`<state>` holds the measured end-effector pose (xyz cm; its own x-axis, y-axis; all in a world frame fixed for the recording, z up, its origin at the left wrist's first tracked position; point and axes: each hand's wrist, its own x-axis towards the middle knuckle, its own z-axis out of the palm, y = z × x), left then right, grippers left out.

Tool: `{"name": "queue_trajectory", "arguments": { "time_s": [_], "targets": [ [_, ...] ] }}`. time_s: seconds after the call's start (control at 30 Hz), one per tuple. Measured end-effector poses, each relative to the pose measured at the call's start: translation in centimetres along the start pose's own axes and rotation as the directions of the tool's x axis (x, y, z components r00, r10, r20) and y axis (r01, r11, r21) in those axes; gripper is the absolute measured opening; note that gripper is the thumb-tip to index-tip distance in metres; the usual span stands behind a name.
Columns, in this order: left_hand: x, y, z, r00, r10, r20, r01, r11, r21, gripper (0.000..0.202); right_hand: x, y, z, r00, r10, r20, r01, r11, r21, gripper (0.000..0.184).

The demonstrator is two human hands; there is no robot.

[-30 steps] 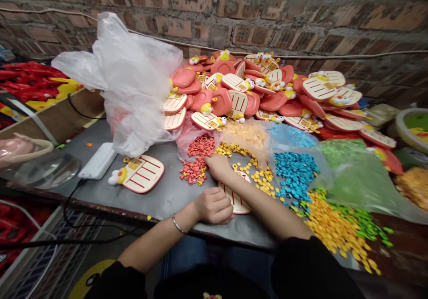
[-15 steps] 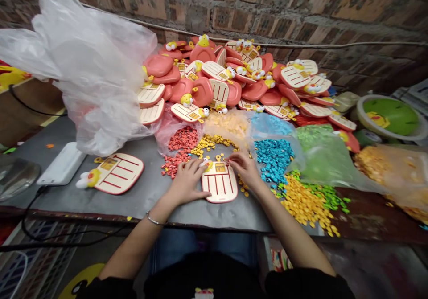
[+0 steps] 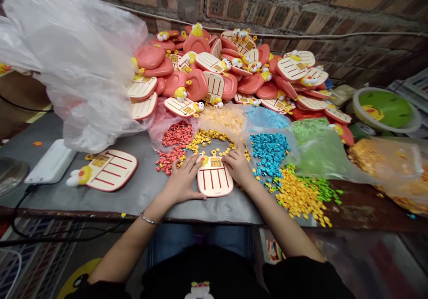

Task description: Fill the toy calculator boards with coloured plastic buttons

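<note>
My left hand (image 3: 183, 179) and my right hand (image 3: 238, 167) lie on either side of a cream plastic board with red stripes (image 3: 214, 182). That board sits flat on the grey metal tabletop (image 3: 143, 192). A small yellow-and-white duck head (image 3: 203, 158) sits at its upper left, touched by my left fingertips. My right fingers press on its upper right corner, partly hiding it. Loose beads lie just above: yellow (image 3: 209, 139), coral red (image 3: 176, 135) and blue (image 3: 269, 154). A yellow-and-green heap (image 3: 297, 195) lies to the right.
A large heap of salmon and cream duck-shaped boards (image 3: 200, 74) rises against the brick wall (image 3: 234, 5). A clear plastic bag (image 3: 76, 67) billows at left. Another striped board (image 3: 109, 170) and a white box (image 3: 50, 161) sit left; a green basin (image 3: 384, 110) stands right.
My hands have come together at the board's top, with the board now uncovered. The right hand has left the yellow beads. The whole view has shifted, with the scene sliding left.
</note>
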<state>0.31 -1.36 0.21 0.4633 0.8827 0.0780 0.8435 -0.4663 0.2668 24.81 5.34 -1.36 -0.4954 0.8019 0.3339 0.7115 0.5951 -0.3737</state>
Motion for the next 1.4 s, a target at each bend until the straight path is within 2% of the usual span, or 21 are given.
{"name": "queue_trajectory", "arguments": {
  "time_s": [0.1, 0.3, 0.43, 0.5, 0.67, 0.73, 0.83, 0.87, 0.93, 1.0, 1.07, 1.13, 1.23, 1.3, 1.33, 1.4],
  "targets": [
    [0.0, 0.1, 0.2, 1.0, -0.012, 0.006, 0.012, 1.0, -0.003, 0.105, 0.2, 0.3, -0.2, 0.997, -0.049, 0.061, 0.049, 0.999, -0.008, 0.023],
    [-0.2, 0.2, 0.3, 1.0, -0.01, 0.011, 0.01, 1.0, -0.007, 0.109, -0.2, 1.3, -1.1, 0.974, -0.175, 0.143, 0.159, 0.98, 0.12, 0.022],
    [-0.2, 0.4, 0.4, 1.0, -0.001, 0.014, 0.001, 1.0, -0.013, 0.109, -0.9, 0.3, -0.8, 0.988, -0.099, 0.119, 0.061, 0.956, 0.289, 0.013],
    [-0.1, 0.4, 0.4, 1.0, 0.009, 0.019, -0.008, 1.0, -0.024, 0.109, -0.5, -1.1, 0.0, 0.992, -0.055, 0.115, 0.009, 0.929, 0.371, 0.012],
    [-0.1, 0.5, 0.8, 1.0, 0.012, 0.003, -0.012, 0.999, -0.03, 0.112, 1.3, -4.5, 1.5, 0.984, -0.044, 0.175, -0.041, 0.89, 0.455, 0.015],
    [-0.1, 0.6, 0.9, 1.0, 0.015, 0.003, -0.015, 1.0, -0.021, 0.113, 1.3, -4.8, 1.1, 0.961, -0.075, 0.265, -0.079, 0.847, 0.526, 0.025],
    [-0.2, 0.6, 1.2, 1.0, 0.029, 0.006, -0.029, 0.999, 0.015, 0.115, 1.2, -4.3, -0.2, 0.89, -0.209, 0.406, -0.117, 0.754, 0.646, 0.04],
    [-0.2, 0.6, 1.3, 0.999, 0.034, 0.002, -0.034, 0.999, 0.033, 0.114, 1.5, -4.1, -0.6, 0.889, -0.221, 0.401, -0.122, 0.73, 0.672, 0.036],
    [-0.3, 0.6, 1.6, 0.999, 0.046, -0.02, -0.044, 0.996, 0.075, 0.112, 2.9, -3.9, -0.8, 0.94, -0.15, 0.308, -0.107, 0.727, 0.679, 0.022],
    [-0.3, 0.4, 1.8, 0.995, 0.083, -0.062, -0.076, 0.991, 0.114, 0.108, 5.5, -4.3, -0.3, 0.978, -0.053, 0.2, -0.081, 0.792, 0.605, 0.015],
    [-0.4, 0.3, 1.8, 0.976, 0.169, -0.139, -0.149, 0.979, 0.141, 0.102, 8.5, -5.0, 0.9, 0.975, -0.07, 0.213, -0.034, 0.894, 0.447, 0.01],
    [-0.4, 0.3, 1.6, 0.923, 0.292, -0.252, -0.255, 0.952, 0.169, 0.086, 11.2, -5.9, 2.3, 0.936, -0.166, 0.312, 0.085, 0.963, 0.255, 0.014],
    [-0.4, 0.3, 1.2, 0.79, 0.435, -0.432, -0.377, 0.901, 0.216, 0.06, 13.6, -7.0, 4.4, 0.863, -0.306, 0.403, 0.317, 0.948, 0.041, 0.015],
    [-0.4, 0.3, 0.9, 0.734, 0.461, -0.499, -0.4, 0.887, 0.231, 0.05, 14.0, -7.4, 5.3, 0.85, -0.356, 0.388, 0.391, 0.92, -0.012, 0.017],
    [-0.4, 0.3, 0.8, 0.725, 0.461, -0.511, -0.399, 0.887, 0.234, 0.046, 13.9, -7.5, 5.6, 0.853, -0.369, 0.37, 0.402, 0.916, -0.013, 0.017],
    [-0.4, 0.3, 0.7, 0.747, 0.438, -0.501, -0.371, 0.899, 0.233, 0.039, 13.4, -7.2, 5.4, 0.866, -0.378, 0.328, 0.386, 0.922, 0.043, 0.015]
  ]
}}
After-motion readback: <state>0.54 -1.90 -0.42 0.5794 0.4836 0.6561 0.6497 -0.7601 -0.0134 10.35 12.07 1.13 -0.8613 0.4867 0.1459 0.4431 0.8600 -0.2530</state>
